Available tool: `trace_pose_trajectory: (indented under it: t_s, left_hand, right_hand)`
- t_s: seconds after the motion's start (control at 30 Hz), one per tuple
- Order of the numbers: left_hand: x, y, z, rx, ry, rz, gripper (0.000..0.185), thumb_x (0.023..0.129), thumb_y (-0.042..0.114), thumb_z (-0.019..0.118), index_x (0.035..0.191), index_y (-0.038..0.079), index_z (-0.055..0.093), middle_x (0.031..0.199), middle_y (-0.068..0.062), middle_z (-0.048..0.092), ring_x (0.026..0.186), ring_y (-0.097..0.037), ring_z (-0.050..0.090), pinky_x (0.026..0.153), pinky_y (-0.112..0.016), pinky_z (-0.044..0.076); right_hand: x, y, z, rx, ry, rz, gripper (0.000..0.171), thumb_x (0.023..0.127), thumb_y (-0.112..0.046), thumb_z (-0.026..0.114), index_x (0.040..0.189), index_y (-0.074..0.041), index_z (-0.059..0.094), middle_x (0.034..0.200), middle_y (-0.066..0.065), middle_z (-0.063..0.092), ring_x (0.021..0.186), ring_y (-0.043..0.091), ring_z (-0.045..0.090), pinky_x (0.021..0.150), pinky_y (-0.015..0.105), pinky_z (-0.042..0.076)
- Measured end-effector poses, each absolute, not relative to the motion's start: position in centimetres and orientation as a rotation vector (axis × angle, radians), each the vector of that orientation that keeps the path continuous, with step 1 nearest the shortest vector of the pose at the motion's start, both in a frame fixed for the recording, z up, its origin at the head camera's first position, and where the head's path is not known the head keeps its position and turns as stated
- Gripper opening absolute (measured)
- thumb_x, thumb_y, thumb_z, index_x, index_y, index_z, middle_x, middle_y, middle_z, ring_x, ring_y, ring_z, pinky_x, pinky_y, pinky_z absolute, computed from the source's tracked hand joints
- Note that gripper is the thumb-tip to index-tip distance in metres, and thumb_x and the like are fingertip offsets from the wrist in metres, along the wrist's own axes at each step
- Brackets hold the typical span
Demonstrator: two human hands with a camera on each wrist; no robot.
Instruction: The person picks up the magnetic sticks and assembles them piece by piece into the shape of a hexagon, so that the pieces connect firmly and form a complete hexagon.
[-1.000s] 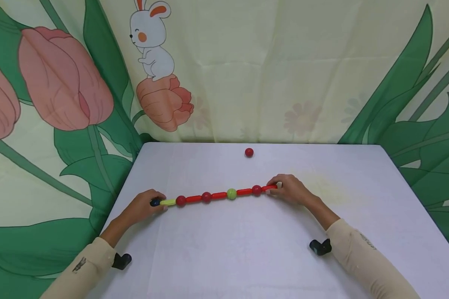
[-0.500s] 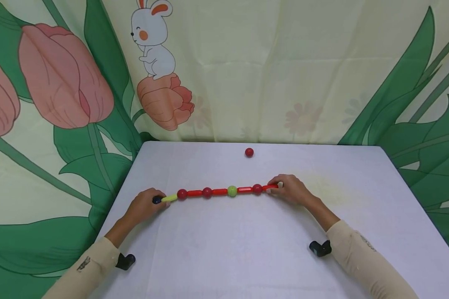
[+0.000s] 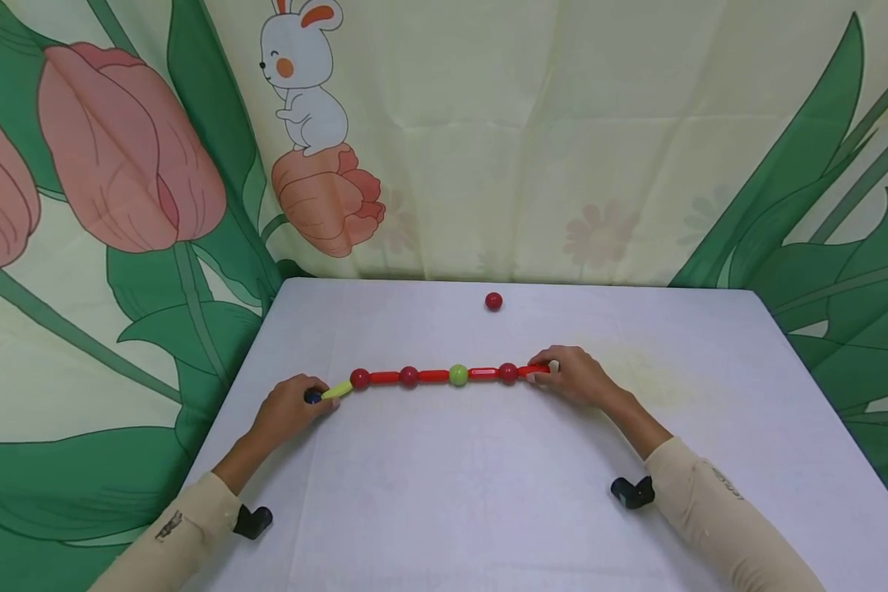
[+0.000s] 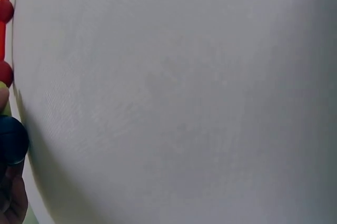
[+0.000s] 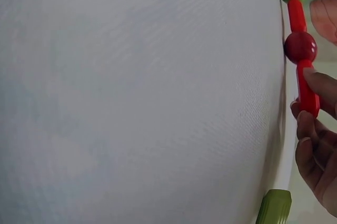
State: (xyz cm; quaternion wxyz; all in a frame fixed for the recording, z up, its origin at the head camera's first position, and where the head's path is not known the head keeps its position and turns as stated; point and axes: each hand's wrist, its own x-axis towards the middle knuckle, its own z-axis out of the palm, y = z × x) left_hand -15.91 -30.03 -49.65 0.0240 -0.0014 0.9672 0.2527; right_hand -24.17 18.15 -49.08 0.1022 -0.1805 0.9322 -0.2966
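Two hands meet one long chain of rods and balls that lies across the middle of the white table. Nearest the lower edge of the head view, two small black clips sit on the cloth beside the cream sleeves. A little farther up, at centre left, the left hand pinches the chain's left end, fingers curled about a dark blue ball joined to a yellow-green rod. At centre right, the right hand grips the last red rod between thumb and fingertips; the right wrist view shows the fingers wrapped on it, just past a dark red ball. Between the hands the chain runs nearly straight: red balls, red rods and one green ball. The yellow-green piece at the left end tilts down toward the left hand, so the line bends there. A separate green rod shows at the bottom of the right wrist view, apart from the chain.

The step in hand looks like straightening or steadying the assembled chain from both ends. Any next move would call for even, gentle pull, lest a joint part.

Farther back, near the table's far edge, a loose red ball rests well apart. Behind hangs a curtain printed with tulips and a rabbit.
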Motion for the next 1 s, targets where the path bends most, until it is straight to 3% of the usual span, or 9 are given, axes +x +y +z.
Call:
trace_pose_trajectory:
  t_s: [0.57,1.0]
  left_hand:
    - [-15.4,-30.5,-49.2,-0.019,2.948,0.716,0.037,0.088,0.031,0.077,0.112,0.002,0.072,0.106,-0.017,0.067,0.090,-0.026,0.060,0.073,-0.040,0.057]
    - [-14.7,-30.0,-49.4,-0.057,3.007,0.707,0.040,0.087,0.032,0.078,0.112,0.001,0.072,0.097,-0.014,0.066,0.082,-0.023,0.058,0.067,-0.036,0.056]
  right_hand:
    - [-24.2,18.5,-49.0,-0.548,2.760,-0.851,0.032,0.090,-0.025,0.076,0.119,-0.012,0.073,0.111,0.006,0.072,0.095,0.021,0.058,0.073,0.029,0.048]
    - [-24.0,18.2,-49.3,-0.572,2.766,-0.864,0.033,0.090,-0.025,0.076,0.120,-0.012,0.073,0.113,0.007,0.073,0.099,0.022,0.061,0.079,0.032,0.051]
